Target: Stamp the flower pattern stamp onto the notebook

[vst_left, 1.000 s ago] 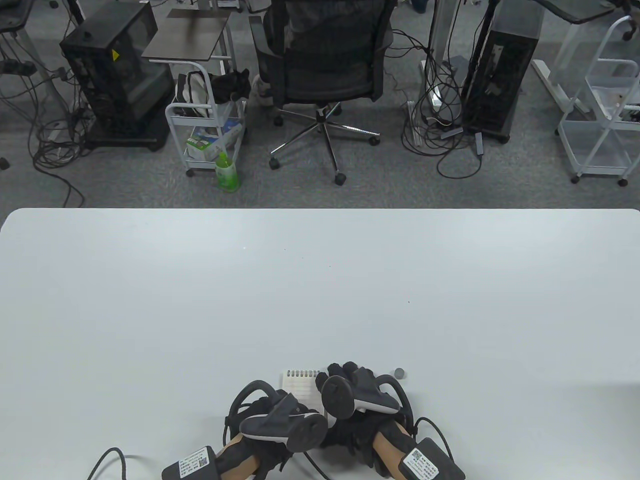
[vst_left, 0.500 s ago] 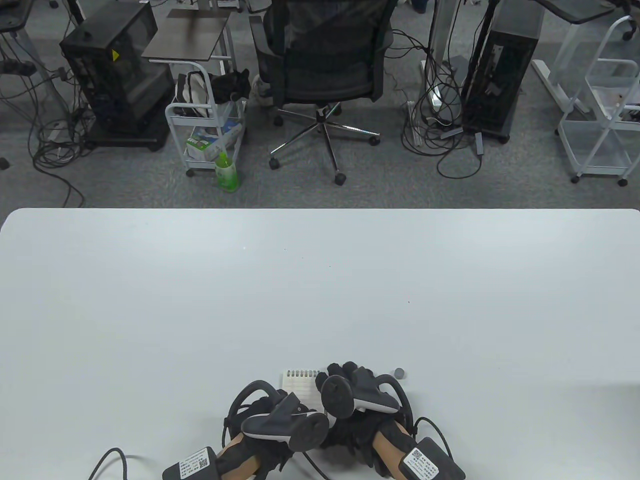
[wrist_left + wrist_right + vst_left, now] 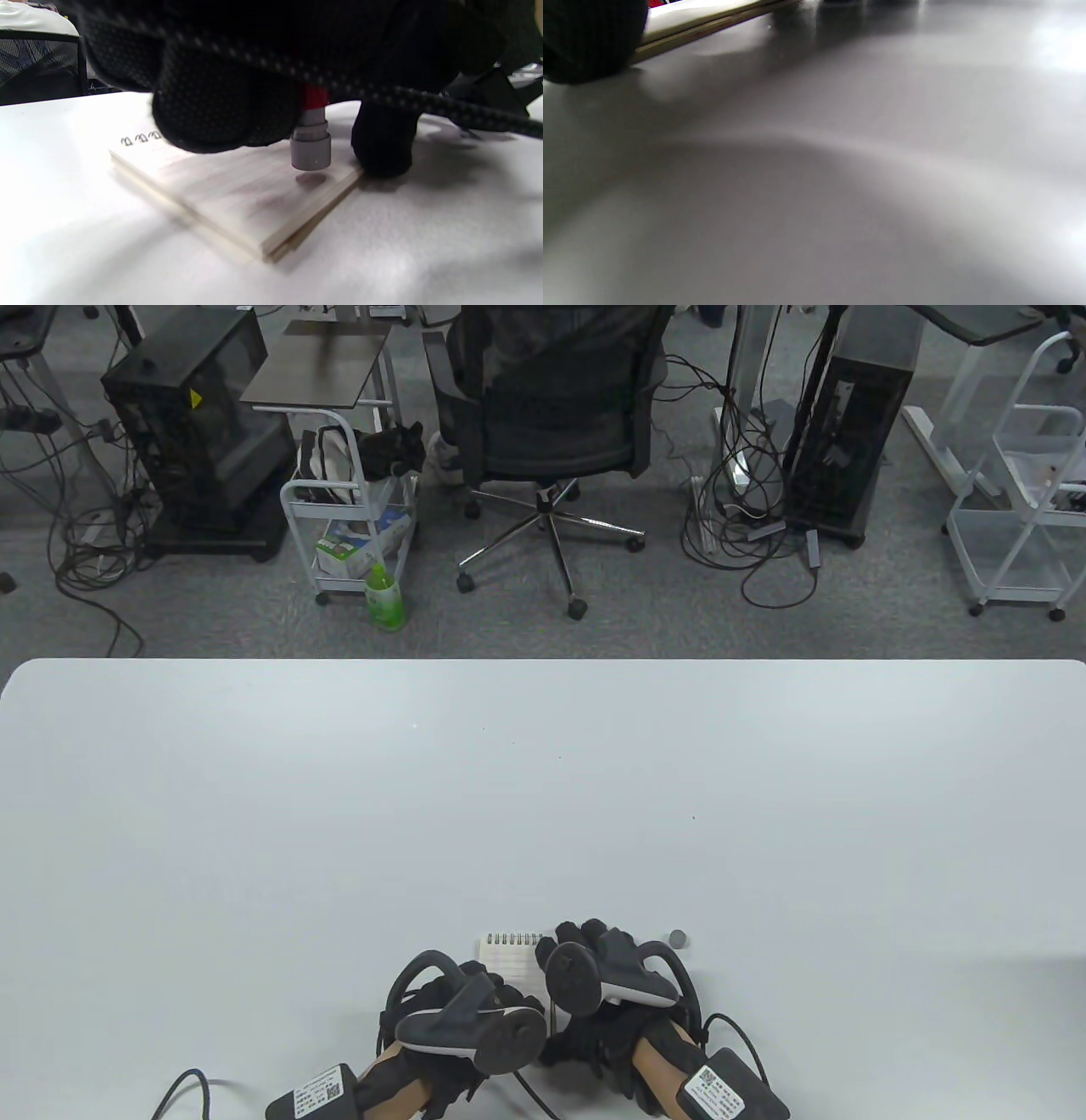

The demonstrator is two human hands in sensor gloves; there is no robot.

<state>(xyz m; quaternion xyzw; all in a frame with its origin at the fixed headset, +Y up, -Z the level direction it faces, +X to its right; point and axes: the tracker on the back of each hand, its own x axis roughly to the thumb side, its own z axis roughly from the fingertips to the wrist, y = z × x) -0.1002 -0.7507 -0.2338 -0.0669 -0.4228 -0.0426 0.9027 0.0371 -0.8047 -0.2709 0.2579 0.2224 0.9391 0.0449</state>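
1. Since the earlier table view frames, the left hand [image 3: 462, 1027] has slid toward the lower left of the frame, its tracker now sitting lower and further left. The right hand [image 3: 607, 976] and the notebook [image 3: 509, 957] are where they were.
2. The stamp [image 3: 310, 144] shows in the left wrist view at centre frame: a grey cylindrical head below a narrower grey neck and a red upper body. It stands upright, its face just above the notebook page with a small shadow directly beneath it.
3. Gloved fingers [image 3: 220, 101] grip the stamp's red upper part. The left wrist view does not make plain which hand they belong to, so whether the left hand is closed or released cannot be told.
4. The notebook is a small spiral-bound pad of pale lined paper, its wire coil along the far edge. It lies flat on the white table [image 3: 543, 797] at bottom centre of the table view, partly covered by both hands.
5. Another fingertip [image 3: 384, 148] presses down at the pad's right corner.
6. In the right wrist view, the notebook's edge [image 3: 712, 19] crosses the upper left, next to a dark gloved fingertip [image 3: 589, 38] on the table.
7. A small grey cap [image 3: 678, 938] lies on the table just right of the right hand.
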